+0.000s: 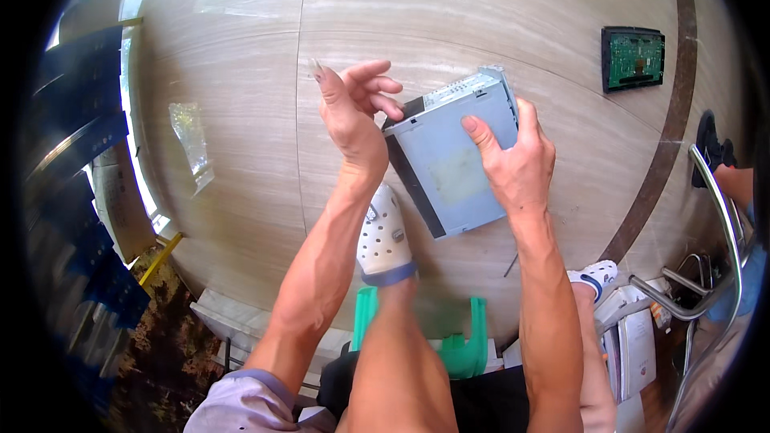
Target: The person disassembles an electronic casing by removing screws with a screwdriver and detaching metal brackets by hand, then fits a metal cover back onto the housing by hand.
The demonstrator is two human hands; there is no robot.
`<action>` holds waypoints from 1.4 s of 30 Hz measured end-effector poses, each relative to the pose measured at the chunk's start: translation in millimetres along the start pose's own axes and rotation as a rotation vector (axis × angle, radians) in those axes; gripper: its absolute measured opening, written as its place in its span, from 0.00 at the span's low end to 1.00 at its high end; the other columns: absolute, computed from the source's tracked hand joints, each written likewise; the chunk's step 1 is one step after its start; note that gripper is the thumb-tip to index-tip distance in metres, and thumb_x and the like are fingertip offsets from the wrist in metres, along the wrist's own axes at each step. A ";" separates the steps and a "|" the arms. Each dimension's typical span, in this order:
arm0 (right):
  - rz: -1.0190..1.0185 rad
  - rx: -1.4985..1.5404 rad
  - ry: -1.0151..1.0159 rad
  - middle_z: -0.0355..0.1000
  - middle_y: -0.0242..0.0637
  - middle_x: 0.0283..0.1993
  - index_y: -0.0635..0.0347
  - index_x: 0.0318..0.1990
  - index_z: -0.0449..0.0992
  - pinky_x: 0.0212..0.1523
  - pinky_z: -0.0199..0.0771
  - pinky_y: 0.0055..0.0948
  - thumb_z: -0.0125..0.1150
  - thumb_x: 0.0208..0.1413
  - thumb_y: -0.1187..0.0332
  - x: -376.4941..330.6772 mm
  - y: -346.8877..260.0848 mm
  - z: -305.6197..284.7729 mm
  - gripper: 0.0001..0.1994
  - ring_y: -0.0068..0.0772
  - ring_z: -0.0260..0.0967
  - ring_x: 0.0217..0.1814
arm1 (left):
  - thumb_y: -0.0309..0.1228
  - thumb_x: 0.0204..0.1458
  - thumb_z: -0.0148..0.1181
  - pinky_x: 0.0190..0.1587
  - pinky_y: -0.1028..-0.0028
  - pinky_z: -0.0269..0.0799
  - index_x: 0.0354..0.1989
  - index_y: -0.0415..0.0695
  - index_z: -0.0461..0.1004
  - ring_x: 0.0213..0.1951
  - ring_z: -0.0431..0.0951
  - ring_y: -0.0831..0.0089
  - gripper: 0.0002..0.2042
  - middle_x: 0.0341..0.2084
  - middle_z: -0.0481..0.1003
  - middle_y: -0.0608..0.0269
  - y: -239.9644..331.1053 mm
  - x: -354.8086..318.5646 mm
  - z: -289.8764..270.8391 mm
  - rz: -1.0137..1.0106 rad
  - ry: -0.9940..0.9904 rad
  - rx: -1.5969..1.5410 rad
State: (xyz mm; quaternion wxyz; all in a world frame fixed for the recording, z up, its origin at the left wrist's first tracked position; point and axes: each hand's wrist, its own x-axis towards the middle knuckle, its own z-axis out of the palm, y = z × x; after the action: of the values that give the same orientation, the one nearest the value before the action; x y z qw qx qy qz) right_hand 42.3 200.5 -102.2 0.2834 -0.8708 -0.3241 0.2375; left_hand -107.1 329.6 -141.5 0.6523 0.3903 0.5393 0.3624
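Note:
A flat grey metal electronics box [453, 156], with a dark strip along its left side and a printed label on its far edge, is held tilted above the floor before me. My right hand [521, 156] grips its right side, thumb on the top face and fingers round the edge. At the far left corner, my left hand [357, 116] has its thumb raised and its fingers apart. One or more of those fingertips seem to touch that corner. What lies under the box is hidden.
A green circuit board [635, 59] in a black frame lies on the floor at far right. Clear plastic wrap [189, 140] lies left. A thin dark rod [511, 265] is near my right forearm. A chrome chair frame [726, 216] and another person's foot [708, 151] are at right.

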 end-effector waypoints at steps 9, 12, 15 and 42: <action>0.067 0.056 -0.014 0.81 0.50 0.43 0.63 0.53 0.75 0.46 0.78 0.46 0.74 0.55 0.43 -3.1 -4.3 0.2 0.32 0.56 0.80 0.45 | 0.62 0.71 0.34 0.48 0.69 0.77 0.48 0.33 0.79 0.35 0.81 0.69 0.39 0.33 0.80 0.56 -8.3 0.3 0.6 0.110 0.100 0.045; 0.133 0.067 0.007 0.81 0.50 0.43 0.65 0.52 0.75 0.48 0.78 0.47 0.71 0.57 0.42 -8.7 -6.7 -2.7 0.32 0.55 0.80 0.47 | 0.53 0.72 0.44 0.55 0.66 0.75 0.56 0.30 0.75 0.48 0.81 0.64 0.31 0.44 0.80 0.49 -11.4 -16.3 0.1 0.112 0.098 0.159; 0.244 0.088 0.031 0.81 0.51 0.42 0.66 0.49 0.76 0.49 0.77 0.46 0.68 0.60 0.43 -21.5 -4.8 -6.6 0.30 0.54 0.80 0.48 | 0.43 0.70 0.55 0.66 0.62 0.68 0.69 0.31 0.65 0.64 0.74 0.57 0.29 0.62 0.73 0.42 -9.8 -57.3 -6.3 -0.019 -0.030 0.290; 0.801 0.545 0.029 0.71 0.51 0.65 0.68 0.67 0.65 0.58 0.79 0.44 0.54 0.73 0.52 -175.5 66.9 -28.9 0.29 0.43 0.77 0.59 | 0.49 0.59 0.66 0.71 0.49 0.52 0.64 0.41 0.73 0.64 0.71 0.54 0.31 0.56 0.77 0.51 -8.9 -82.0 35.0 0.894 -0.377 1.231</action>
State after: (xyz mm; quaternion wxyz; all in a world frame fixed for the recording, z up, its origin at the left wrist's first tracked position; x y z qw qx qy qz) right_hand -30.6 26.0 -84.2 0.3918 -0.8245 0.1147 0.3919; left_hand -84.9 248.3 -111.0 0.1914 0.9167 0.3151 0.1539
